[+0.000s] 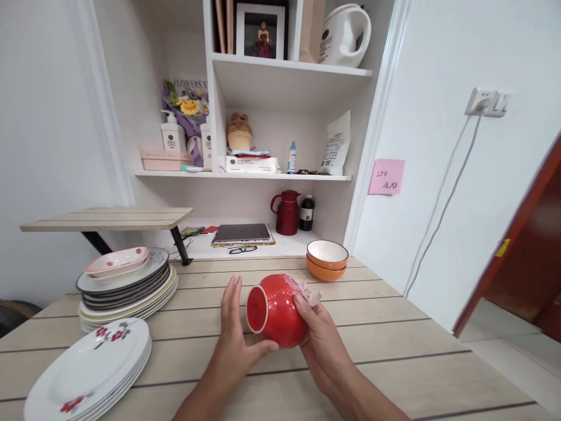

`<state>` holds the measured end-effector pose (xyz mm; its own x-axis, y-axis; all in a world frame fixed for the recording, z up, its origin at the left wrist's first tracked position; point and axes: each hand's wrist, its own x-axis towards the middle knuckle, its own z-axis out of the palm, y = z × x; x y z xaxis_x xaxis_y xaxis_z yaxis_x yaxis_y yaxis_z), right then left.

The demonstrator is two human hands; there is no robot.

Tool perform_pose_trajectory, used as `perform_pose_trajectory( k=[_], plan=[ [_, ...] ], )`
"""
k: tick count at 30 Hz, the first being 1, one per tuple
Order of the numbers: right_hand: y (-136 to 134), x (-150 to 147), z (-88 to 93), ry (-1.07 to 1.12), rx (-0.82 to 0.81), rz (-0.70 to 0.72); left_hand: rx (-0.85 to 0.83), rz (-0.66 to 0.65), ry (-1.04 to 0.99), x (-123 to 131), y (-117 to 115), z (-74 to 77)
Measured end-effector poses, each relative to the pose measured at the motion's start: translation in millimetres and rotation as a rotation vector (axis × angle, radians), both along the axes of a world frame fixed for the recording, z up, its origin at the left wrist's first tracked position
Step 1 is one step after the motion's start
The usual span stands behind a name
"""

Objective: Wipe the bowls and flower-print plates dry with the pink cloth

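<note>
A glossy red ceramic bowl (283, 310) with a pink flower pattern is tipped on its side above the table, its round foot facing left. My right hand (322, 339) grips it from the right, thumb on the outer wall. A pale cloth or tissue (311, 295) pokes out between that hand and the bowl; the bowl's inside is hidden. On the other side, my left hand (239, 336) is open with fingers stretched upward beside the foot. Its thumb reaches under the bowl and appears to touch the lower wall.
Two stacked orange bowls (326, 269) stand at the back right. At the left are white oval plates (94, 368) with red flowers and a taller plate stack (127, 289) topped by pink-spotted dishes. Behind lie a laptop (242, 233), glasses (243, 249) and a dark red jug (287, 213).
</note>
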<state>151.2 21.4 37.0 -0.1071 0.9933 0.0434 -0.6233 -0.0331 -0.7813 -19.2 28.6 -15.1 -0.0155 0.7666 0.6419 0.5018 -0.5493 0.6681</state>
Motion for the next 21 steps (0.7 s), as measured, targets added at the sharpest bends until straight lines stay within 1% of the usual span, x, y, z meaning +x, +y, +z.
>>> perform_pose_trajectory(
  k=[2, 7, 9, 11, 12, 15, 16, 17, 19, 21],
  plan=[
    [-1.3, -1.5, -1.3, 0.015, -0.007, 0.005, 0.022, 0.008, -0.008, 6.0, -4.8, 3.5],
    [-10.3, -6.1, -1.8, 0.018, 0.041, 0.121, -0.047, -0.067, -0.017, 14.8, -13.5, 7.1],
    [-14.0, -5.9, -0.4, -0.003, 0.048, 0.155, -0.044, -0.099, -0.059, 15.0, -14.6, 8.7],
    [-16.4, -4.4, 1.0, -0.027, 0.054, 0.191, -0.047, -0.16, -0.165, 16.0, -15.2, 11.8],
    [-17.2, -3.5, 1.3, -0.039, 0.059, 0.211, -0.075, -0.209, -0.247, 17.3, -15.3, 14.0],
    [-18.4, -1.8, -0.8, -0.084, 0.122, 0.28, -0.234, -0.429, -0.561, 21.5, -15.4, 21.5],
    [-18.8, -1.8, -2.4, -0.108, 0.163, 0.305, -0.271, -0.503, -0.657, 21.9, -15.6, 23.9],
    [-19.3, -2.0, -4.1, -0.136, 0.209, 0.328, -0.274, -0.548, -0.742, 21.2, -16.2, 26.0],
    [-20.7, -2.3, -7.0, -0.211, 0.297, 0.38, -0.324, -0.598, -0.833, 16.9, -19.0, 28.1],
    [-22.7, -1.1, -7.3, -0.322, 0.369, 0.431, -0.45, -0.66, -0.874, 10.5, -23.6, 26.9]
  ],
)
